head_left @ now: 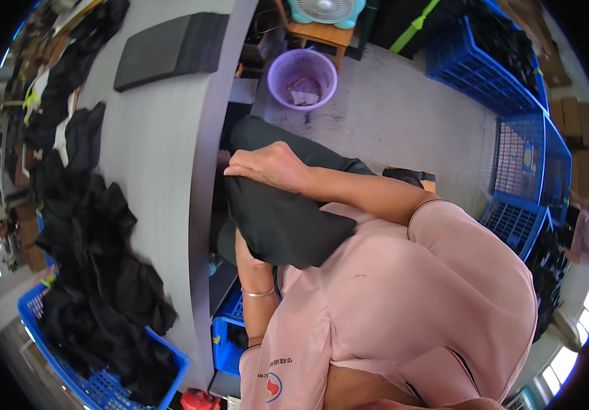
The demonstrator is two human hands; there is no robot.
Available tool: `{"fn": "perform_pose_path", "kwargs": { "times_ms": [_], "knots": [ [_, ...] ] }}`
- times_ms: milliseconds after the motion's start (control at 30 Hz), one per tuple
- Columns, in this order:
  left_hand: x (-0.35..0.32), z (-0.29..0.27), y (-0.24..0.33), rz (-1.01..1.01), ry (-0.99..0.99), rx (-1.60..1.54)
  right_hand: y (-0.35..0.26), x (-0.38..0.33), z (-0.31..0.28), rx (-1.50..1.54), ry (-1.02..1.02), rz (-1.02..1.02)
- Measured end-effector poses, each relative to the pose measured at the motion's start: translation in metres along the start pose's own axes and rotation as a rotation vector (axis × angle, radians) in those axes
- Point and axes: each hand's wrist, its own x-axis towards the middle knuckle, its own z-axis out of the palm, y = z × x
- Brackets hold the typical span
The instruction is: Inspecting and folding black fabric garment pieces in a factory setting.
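Note:
A dark, nearly black piece of cloth (284, 222) hangs in front of my pink shirt, beside the table's edge. My right hand (270, 166) is closed on its upper edge, with fingers and thumb pressed together. Lower down, my left hand (250, 254) reaches behind the cloth; its fingers are hidden there. A bracelet (260, 294) circles the left wrist. Dark fabric (294, 137) also shows just beyond my right hand, and I cannot tell whether it belongs to the held cloth or to my trousers.
A long grey table (151, 164) runs along the left, bearing a dark flat panel (171, 51) and heaped black garments (93, 239). A blue basket (178, 362) stands below. Ahead are a purple basket (303, 78) and a fan (325, 8). Blue crates (472, 72) line the right.

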Motion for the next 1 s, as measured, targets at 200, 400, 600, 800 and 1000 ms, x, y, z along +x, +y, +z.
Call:
{"fn": "perform_pose_path", "kwargs": {
  "times_ms": [200, 400, 600, 800, 1000],
  "knots": [
    [-0.003, 0.024, -0.001, 0.055, -0.056, -0.014, -0.018, -0.010, 0.033, 0.199, -0.532, 0.294],
    [-0.008, 0.061, 0.026, 0.221, -0.109, 0.069, -0.031, -0.023, 0.041, 0.330, -0.763, 0.289],
    [-0.007, 0.118, 0.044, 0.410, -0.109, 0.239, -0.031, -0.066, 0.056, 0.353, -0.898, 0.253],
    [0.005, 0.103, 0.058, 0.644, 0.036, 0.159, -0.019, -0.081, 0.037, 0.084, -1.124, 0.248],
    [-0.012, 0.074, 0.046, 0.750, 0.147, 0.347, -0.016, -0.011, -0.023, 0.322, -0.342, 0.536]
  ]
}}
